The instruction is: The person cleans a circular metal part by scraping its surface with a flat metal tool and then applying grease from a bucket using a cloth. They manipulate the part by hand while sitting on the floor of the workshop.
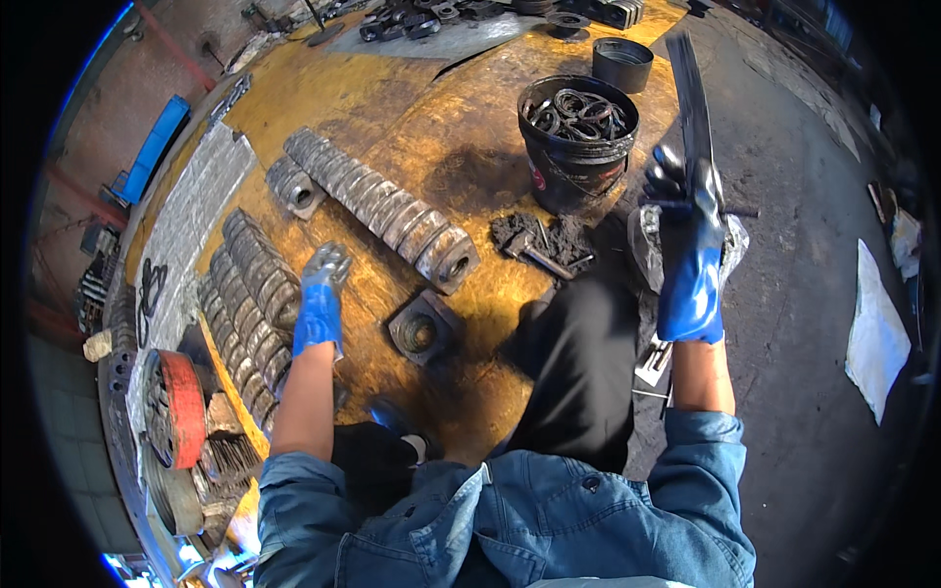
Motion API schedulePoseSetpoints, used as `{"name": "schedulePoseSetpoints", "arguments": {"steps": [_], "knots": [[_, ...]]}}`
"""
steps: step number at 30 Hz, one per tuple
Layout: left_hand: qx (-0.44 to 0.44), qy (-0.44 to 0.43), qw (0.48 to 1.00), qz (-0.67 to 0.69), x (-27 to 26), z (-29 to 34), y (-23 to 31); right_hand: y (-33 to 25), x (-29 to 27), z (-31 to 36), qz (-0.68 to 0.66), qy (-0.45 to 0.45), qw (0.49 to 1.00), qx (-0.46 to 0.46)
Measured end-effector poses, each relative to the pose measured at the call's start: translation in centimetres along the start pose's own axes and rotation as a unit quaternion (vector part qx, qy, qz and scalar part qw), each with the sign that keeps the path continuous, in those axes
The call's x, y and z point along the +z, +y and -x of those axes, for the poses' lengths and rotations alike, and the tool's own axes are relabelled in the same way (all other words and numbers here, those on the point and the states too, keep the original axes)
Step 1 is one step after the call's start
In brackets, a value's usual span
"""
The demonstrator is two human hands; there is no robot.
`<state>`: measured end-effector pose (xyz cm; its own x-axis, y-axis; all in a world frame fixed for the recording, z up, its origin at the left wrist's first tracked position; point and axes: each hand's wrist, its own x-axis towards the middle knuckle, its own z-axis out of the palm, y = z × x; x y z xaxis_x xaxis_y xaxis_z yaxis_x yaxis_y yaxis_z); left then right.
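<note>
My left hand [323,292], in a blue glove with grey fingers, is beside rows of ribbed metal cylinders [257,257]. Its fingers are curled together, and whatever may be inside them is hidden. At the right, my right hand [694,240] wears a matching glove and grips a long flat dark metal bar [690,93] pointing away from me. A thin dark rod [740,211] crosses at that hand; whether it joins the bar I cannot tell. Between my hands lie a long ribbed metal cylinder [382,206] and a square block with a round hole [423,328].
A black bucket of metal rings [578,147] stands on the worn yellow surface [402,98], with a dark tin [622,65] behind it. A hammer [539,257] lies by black grit. A red-rimmed wheel [178,410] is at left, a pale sheet [874,333] on the right floor.
</note>
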<state>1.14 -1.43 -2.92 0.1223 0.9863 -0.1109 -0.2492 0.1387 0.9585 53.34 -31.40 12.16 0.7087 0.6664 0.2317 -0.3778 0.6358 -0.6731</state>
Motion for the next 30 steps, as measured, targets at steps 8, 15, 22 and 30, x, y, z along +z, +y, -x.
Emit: {"name": "schedulePoseSetpoints", "arguments": {"steps": [8, 15, 22, 30], "knots": [[-0.092, 0.008, 0.987, 0.134, -1.0, 8.8, -2.9, 2.1, -19.3, 9.0, 0.421, 0.118, 0.891, 0.126], [-0.192, 0.053, 0.970, 0.143, 0.4, 12.5, -9.2, 3.3, -28.4, 12.4, 0.860, -0.040, 0.505, -0.065], [-0.196, -0.005, 0.967, 0.162, 0.3, 14.3, -12.1, 2.7, -33.8, 13.0, 0.935, -0.021, 0.337, 0.108], [-0.209, 0.009, 0.969, 0.132, -0.5, 16.3, -11.8, -1.5, -33.9, 17.0, 0.938, -0.112, 0.303, 0.127]]}}
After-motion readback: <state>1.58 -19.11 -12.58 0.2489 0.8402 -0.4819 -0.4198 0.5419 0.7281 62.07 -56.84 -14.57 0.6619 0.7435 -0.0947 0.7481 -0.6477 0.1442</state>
